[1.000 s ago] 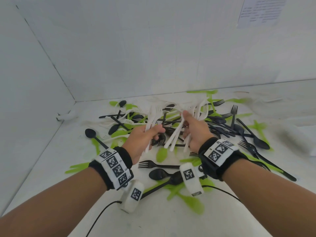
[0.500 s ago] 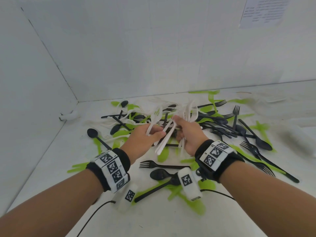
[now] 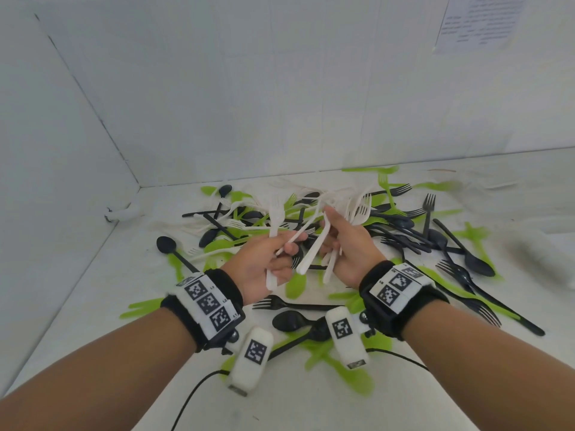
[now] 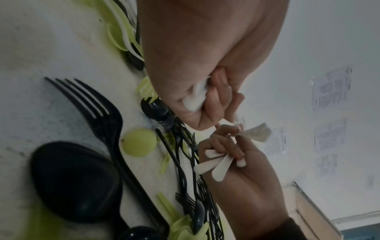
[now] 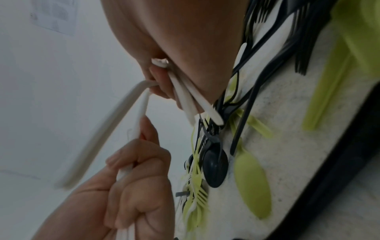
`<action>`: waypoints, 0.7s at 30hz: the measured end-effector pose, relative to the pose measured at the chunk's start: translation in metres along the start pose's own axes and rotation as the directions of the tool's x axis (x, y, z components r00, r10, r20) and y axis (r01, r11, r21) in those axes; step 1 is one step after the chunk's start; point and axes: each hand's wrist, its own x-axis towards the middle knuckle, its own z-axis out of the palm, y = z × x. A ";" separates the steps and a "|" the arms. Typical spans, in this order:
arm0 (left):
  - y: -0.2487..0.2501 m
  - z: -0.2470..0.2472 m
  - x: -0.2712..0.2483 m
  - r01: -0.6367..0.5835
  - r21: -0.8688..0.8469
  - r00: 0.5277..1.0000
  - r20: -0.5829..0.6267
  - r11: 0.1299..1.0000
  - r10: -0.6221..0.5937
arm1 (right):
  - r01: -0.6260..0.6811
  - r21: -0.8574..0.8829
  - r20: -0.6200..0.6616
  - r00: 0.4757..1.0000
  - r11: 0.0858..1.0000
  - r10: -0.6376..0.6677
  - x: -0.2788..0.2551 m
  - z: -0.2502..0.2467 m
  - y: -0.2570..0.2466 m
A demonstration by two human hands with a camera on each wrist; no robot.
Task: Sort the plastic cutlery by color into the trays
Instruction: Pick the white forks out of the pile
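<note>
Both hands point(image 3: 306, 258) grip white forks point(image 3: 311, 241).

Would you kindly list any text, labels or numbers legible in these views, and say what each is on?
No text can be read.
Wall sheet: printed lines, too blurred to read.
Wall sheets in the left wrist view: also too blurred.
Wristband tags: black-and-white square codes; tiny characters beside them are too small to read.
</note>
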 end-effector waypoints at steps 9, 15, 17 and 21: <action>-0.001 -0.001 -0.010 0.180 -0.133 0.974 0.166 0.975 -0.157 | -0.060 0.114 0.143 0.989 0.992 0.043 0.000 0.004 -0.002; -0.003 -0.003 -0.005 0.174 -0.177 0.980 0.126 0.969 -0.153 | -0.038 0.072 0.141 0.990 0.997 0.027 -0.002 0.004 -0.003; -0.006 -0.001 -0.007 0.184 -0.110 0.976 0.142 0.977 -0.168 | -0.030 0.037 0.119 0.993 0.999 0.025 0.000 0.007 -0.003; -0.007 0.001 -0.008 0.106 0.174 0.994 -0.013 0.979 -0.106 | -0.012 0.030 -0.006 1.000 0.999 0.012 0.009 0.001 -0.003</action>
